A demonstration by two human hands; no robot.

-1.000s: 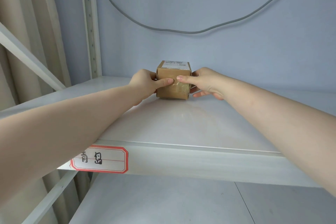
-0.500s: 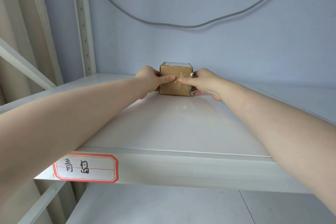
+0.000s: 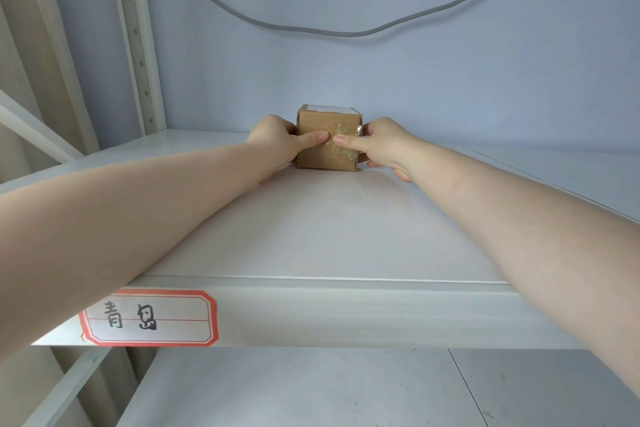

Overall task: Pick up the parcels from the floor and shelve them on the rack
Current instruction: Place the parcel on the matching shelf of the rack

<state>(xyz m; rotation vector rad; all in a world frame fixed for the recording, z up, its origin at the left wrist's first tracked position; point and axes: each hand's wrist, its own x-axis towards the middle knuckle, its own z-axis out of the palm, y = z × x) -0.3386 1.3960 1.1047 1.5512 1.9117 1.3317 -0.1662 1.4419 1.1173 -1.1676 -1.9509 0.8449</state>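
Our left hand (image 3: 277,141) clasps the small brown taped cardboard parcel (image 3: 327,139) just right of it; our right hand (image 3: 384,146) clasps its other side. Both thumbs press its front. It sits on the white metal rack shelf (image 3: 322,229).

We are looking at what seems to be a parcel storeroom or sorting point. A white metal rack (image 3: 311,315) fills the view, with a perforated upright (image 3: 135,35) at the back left and a lower shelf (image 3: 311,392) under the upper one. On the front edge of the upper shelf we see a red-bordered label (image 3: 149,318) with two handwritten Chinese characters, the kind used to mark a destination. A small taped cardboard parcel (image 3: 327,139) with a white slip on top sits deep on that shelf. Behind the rack we see a plain pale blue wall (image 3: 415,80) with a loose grey cable (image 3: 346,33) sagging across it, and a beige curtain (image 3: 31,45) at the left.
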